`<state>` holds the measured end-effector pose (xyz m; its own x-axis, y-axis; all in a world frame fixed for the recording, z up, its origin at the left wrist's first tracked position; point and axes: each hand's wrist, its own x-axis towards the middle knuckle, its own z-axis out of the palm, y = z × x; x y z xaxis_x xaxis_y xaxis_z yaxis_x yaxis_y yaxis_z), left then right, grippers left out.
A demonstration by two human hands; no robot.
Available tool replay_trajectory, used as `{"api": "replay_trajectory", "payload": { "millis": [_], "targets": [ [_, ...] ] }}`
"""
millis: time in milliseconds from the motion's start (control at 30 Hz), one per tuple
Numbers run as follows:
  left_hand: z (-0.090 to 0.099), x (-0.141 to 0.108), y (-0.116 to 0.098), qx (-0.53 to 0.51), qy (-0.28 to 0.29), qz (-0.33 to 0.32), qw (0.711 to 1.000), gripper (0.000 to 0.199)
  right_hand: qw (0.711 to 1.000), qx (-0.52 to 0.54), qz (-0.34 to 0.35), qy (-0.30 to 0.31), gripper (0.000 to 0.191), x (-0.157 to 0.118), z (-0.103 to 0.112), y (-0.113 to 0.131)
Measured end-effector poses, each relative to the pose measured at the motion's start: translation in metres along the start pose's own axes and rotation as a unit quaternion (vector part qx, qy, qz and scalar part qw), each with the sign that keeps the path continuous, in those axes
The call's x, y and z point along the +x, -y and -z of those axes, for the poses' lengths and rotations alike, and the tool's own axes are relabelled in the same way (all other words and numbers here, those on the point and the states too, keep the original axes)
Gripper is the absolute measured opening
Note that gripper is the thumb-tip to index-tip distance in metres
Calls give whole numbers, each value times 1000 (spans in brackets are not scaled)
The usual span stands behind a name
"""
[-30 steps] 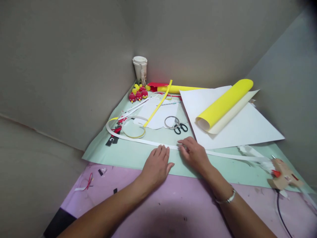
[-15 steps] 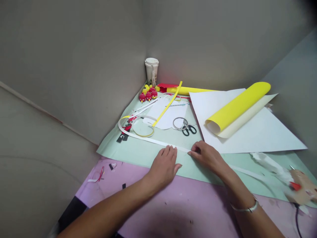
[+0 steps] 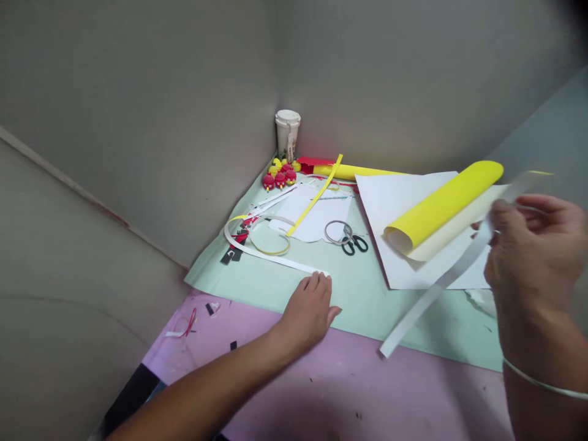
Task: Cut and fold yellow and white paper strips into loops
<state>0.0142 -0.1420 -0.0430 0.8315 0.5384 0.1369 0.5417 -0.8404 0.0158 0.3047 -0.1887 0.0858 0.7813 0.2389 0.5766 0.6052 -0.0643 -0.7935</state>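
My left hand (image 3: 309, 309) lies palm down on the green sheet, thumb spread, its fingertips on the right end of a long white strip (image 3: 275, 260) that curls at its left. Raised at the right, my right hand (image 3: 535, 245) grips another white strip (image 3: 441, 288) between thumb and fingers. That strip slants down to the left, its lower end above the table's front part. Beyond my left hand are black-handled scissors (image 3: 356, 245) with a grey ring (image 3: 339, 233) beside them. A yellow strip (image 3: 316, 191) crosses a small white paper (image 3: 301, 223).
A rolled yellow sheet (image 3: 443, 208) rests on large white paper (image 3: 399, 269) at the right. Several red and yellow balls (image 3: 280, 179) sit by a lidded cup (image 3: 288, 131) in the back corner. Black and red scraps (image 3: 235, 248) lie at the left.
My right hand has left the spot beside my left hand and risen to the right, now holding a strip in the air. My left hand stays on the long strip.
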Motion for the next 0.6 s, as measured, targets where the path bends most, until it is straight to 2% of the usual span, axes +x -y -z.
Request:
{"api": "replay_trajectory", "payload": {
  "millis": [33, 100, 200, 267, 367, 433, 467, 500, 567, 600],
  "targets": [
    [1, 0, 0, 0, 2, 0, 1000, 57, 998, 19, -22, -50, 45, 0, 2, -10],
    [2, 0, 0, -1, 6, 2, 1000, 57, 991, 47, -78, -101, 42, -5, 9, -34],
    [2, 0, 0, -2, 2, -1, 1000, 57, 985, -12, -92, -148, 36, -21, 26, -67],
    [0, 0, 0, -3, -6, -4, 1000, 58, 985, -76, -54, -147, 43, -35, 41, -76],
    [-1, 0, 0, -7, -8, -4, 1000, 58, 969, -205, 76, -116, 64, -61, 61, -65],
    [0, 0, 0, -8, -4, -2, 1000, 58, 951, -268, 154, -20, 56, -84, 67, -51],
    [0, 0, 0, -8, -2, -2, 1000, 57, 947, -259, 189, 5, 46, -97, 68, -44],
    [1, 0, 0, -7, -1, -2, 1000, 57, 943, -228, 226, 93, 39, -109, 67, -40],
    [2, 1, 0, -7, 2, -1, 1000, 57, 891, -139, 287, 325, 24, -131, 66, -36],
    [3, 1, 0, -7, 4, -1, 1000, 57, 869, -117, 288, 384, 23, -140, 66, -37]
  ]
}}
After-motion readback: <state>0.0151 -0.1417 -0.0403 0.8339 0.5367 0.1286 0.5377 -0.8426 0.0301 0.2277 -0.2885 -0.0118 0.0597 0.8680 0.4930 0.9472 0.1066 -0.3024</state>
